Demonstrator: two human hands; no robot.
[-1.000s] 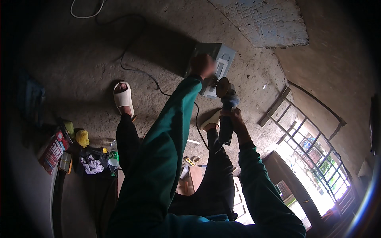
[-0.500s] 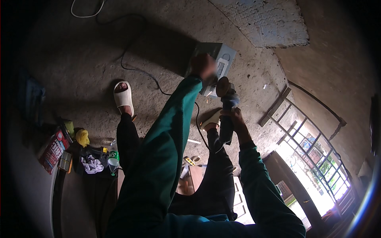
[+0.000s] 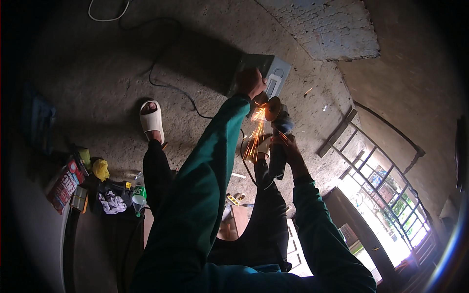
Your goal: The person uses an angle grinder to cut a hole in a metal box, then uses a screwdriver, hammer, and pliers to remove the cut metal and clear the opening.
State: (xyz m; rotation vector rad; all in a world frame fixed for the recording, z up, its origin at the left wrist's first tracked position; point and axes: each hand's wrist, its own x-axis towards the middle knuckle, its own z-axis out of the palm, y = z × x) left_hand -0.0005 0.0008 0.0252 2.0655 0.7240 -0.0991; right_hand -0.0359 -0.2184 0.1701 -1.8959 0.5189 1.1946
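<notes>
A grey metal box [image 3: 275, 86] with a ring-shaped mark and a pale rectangular plate on its face sits on the floor ahead of me. My left hand [image 3: 250, 82] is closed against its top edge; what the fingers grip is hidden. In my right hand [image 3: 291, 150] is an angle grinder [image 3: 277, 158], held by its body. The grinder's disc [image 3: 272, 109] is at the box's lower end, just below my left hand. Orange sparks [image 3: 258, 134] stream from there toward my right foot.
A dark power cord [image 3: 188, 95] winds across the concrete floor. My sandalled left foot [image 3: 152, 119] stands left of it. A plastic bottle [image 3: 139, 198], a yellow bag [image 3: 101, 169] and a cloth [image 3: 112, 202] lie at lower left. A metal grille [image 3: 371, 161] stands at right.
The grinder's disc has shifted slightly left and down, and sparks now fly much more strongly from it. My left hand stays at the box.
</notes>
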